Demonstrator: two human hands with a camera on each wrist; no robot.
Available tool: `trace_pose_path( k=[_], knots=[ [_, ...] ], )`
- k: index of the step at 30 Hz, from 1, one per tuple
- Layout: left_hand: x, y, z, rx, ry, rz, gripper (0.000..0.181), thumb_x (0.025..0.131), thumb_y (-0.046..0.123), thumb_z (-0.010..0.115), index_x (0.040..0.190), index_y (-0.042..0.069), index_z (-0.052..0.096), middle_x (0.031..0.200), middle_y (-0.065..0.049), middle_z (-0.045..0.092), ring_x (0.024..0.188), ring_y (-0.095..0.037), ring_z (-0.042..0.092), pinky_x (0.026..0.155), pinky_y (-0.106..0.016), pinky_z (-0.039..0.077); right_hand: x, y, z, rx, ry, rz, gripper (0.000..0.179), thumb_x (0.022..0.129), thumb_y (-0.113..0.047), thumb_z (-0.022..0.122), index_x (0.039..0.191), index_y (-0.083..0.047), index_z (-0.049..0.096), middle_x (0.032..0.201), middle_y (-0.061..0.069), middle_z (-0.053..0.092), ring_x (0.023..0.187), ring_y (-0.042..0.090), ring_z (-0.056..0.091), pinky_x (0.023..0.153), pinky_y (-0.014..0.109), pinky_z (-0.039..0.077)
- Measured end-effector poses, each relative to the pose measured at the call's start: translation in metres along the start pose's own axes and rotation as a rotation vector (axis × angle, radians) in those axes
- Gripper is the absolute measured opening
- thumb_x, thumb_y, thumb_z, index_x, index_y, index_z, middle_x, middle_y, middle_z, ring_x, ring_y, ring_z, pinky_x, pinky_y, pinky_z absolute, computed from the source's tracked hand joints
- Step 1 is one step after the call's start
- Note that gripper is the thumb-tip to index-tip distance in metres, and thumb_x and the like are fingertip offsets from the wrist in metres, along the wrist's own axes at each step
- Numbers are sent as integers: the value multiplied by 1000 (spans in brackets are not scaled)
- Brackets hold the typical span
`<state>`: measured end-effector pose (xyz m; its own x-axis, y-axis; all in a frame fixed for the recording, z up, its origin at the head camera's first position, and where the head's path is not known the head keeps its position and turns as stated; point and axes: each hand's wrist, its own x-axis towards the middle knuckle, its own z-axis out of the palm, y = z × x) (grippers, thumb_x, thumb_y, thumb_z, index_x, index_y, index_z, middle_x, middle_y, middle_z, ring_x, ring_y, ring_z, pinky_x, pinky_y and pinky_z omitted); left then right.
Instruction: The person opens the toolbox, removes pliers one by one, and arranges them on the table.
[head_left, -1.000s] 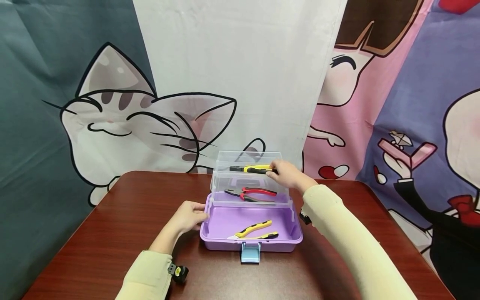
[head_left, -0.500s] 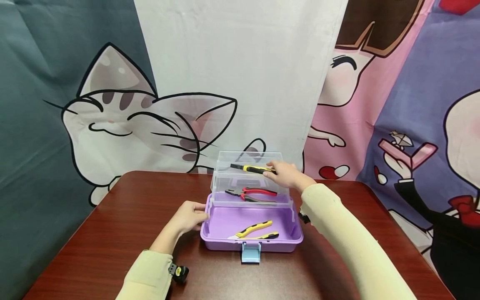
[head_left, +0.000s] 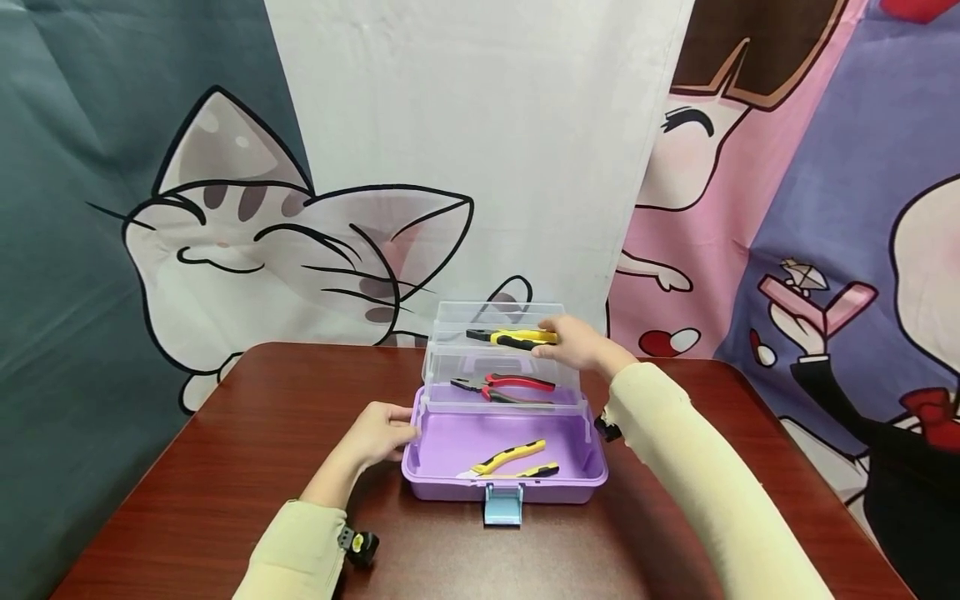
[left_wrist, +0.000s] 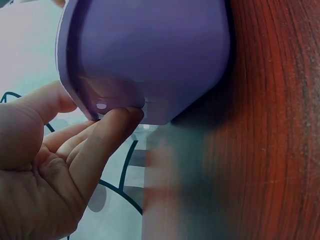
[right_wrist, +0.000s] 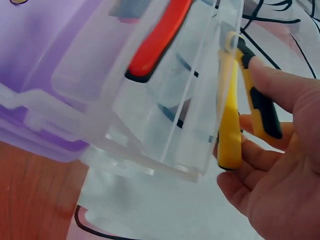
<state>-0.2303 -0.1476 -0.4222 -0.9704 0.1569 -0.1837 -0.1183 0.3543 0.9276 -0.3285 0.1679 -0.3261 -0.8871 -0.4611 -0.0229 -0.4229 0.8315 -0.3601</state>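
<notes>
A purple toolbox (head_left: pixel 450 492) stands on the table with its clear tiered trays (head_left: pixel 441 367) raised at the back. My left hand (head_left: pixel 378 433) grips the box's left rim, with fingers against the outer wall in the left wrist view. With thumb and fingers, my right hand (head_left: pixel 576 343) holds yellow-and-black pliers (head_left: pixel 517 342) by the handles at the upper tray. The right wrist view shows the yellow handle (right_wrist: pixel 230 135) beside the tray's clear wall. Red-and-black pliers (head_left: pixel 522 382) lie in the lower tray. Another yellow-and-black pair of pliers (head_left: pixel 513 455) lies in the box's bottom.
A light blue latch (head_left: pixel 502 507) hangs down at the box's front. Dark reddish wood table (head_left: pixel 262 450) surrounds the box. Behind it hangs a cloth backdrop (head_left: pixel 487 167) printed with cartoon figures.
The pliers in my right hand have shifted slightly right and their handles now show wider apart. My left hand and the toolbox stay in place.
</notes>
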Motion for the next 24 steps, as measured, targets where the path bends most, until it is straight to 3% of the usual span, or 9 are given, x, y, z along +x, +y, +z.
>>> trace_pose_path(
  k=[6, 12, 19, 24],
  knots=[
    [1, 0, 0, 15, 3, -1, 43, 84, -2, 60, 124, -14, 53, 108, -31, 65, 90, -33, 69, 64, -40, 60, -5, 0, -6, -62, -15, 4, 61, 87, -20, 68, 132, 13, 45, 128, 30, 53, 120, 40, 49, 106, 50, 39],
    [1, -1, 0, 18, 7, 1, 43, 84, -2, 60, 124, -14, 53, 108, -31, 64, 89, -31, 69, 63, -40, 60, -7, -1, -1, -114, -7, 41, 63, 81, -23, 72, 130, 9, 49, 115, 24, 55, 102, 31, 48, 90, 43, 44],
    [1, -2, 1, 7, 16, -5, 42, 84, -2, 60, 124, -14, 54, 108, -31, 64, 89, -32, 69, 63, -40, 60, -9, 4, 9, -21, 73, 51, 58, 77, -23, 74, 123, 6, 54, 109, 19, 58, 98, 29, 52, 88, 43, 46],
    [0, -1, 1, -5, 4, -2, 43, 84, -2, 60, 124, -15, 53, 109, -32, 64, 90, -34, 69, 64, -41, 60, -16, 8, 16, 79, 131, 49, 61, 80, -25, 71, 129, 2, 47, 115, 20, 60, 101, 31, 56, 91, 47, 47]
  ],
)
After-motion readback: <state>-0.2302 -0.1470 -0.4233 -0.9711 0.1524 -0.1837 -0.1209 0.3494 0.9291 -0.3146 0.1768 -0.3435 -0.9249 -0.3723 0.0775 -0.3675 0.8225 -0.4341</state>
